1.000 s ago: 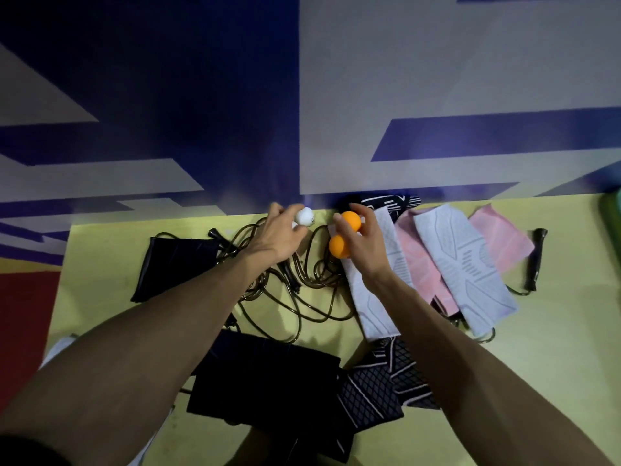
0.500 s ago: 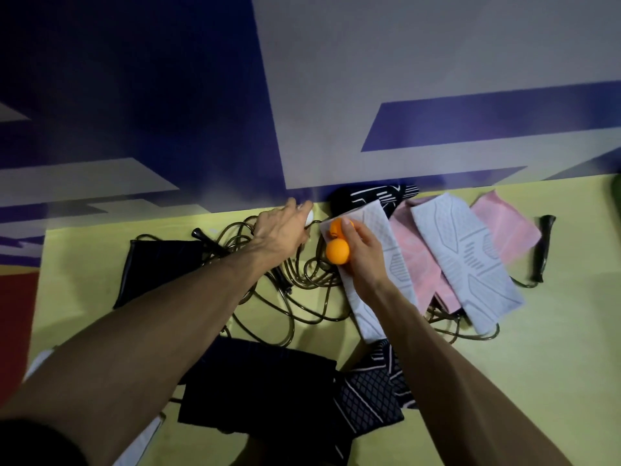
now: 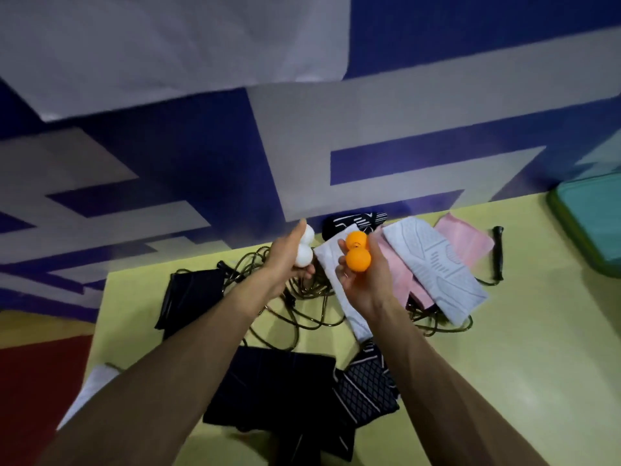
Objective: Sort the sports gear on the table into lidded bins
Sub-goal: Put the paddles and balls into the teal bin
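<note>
- Green bin [image 3: 591, 227]: cut off by the right edge of the view, so only a rounded corner of its rim and a pale teal top show; whether that top is a lid cannot be told.
- White cloth [image 3: 90, 391]: at the left edge of the surface, mostly hidden behind the left forearm.
- Left hand [image 3: 285, 260]: its grip is curled around two white balls [image 3: 305, 250], smooth and matte, stacked one above the other and touching; the hand is raised above the cord, and the fingers are largely hidden behind the balls.
- Right hand [image 3: 366, 280]: its grip is closed on two orange balls [image 3: 358, 252], also stacked and touching; the upper ball bears a thin dark curved mark, too small to read.
- Cord [image 3: 302, 307]: thin, glossy and dark, lying in tangled loops on the yellow surface [image 3: 524, 358] beneath both hands; a black handle [image 3: 498, 252] lies at the far right, near the bin.
- White sleeve [image 3: 433, 270]: flat knitted fabric with a raised grey line pattern, overlapping a pink sleeve [image 3: 465, 240] of similar cut.
- Black pouches [image 3: 188, 297]: soft, dull fabric, one to the left of the cord and a larger one near the bottom; beside the latter lies a black piece with a white lattice print.
</note>
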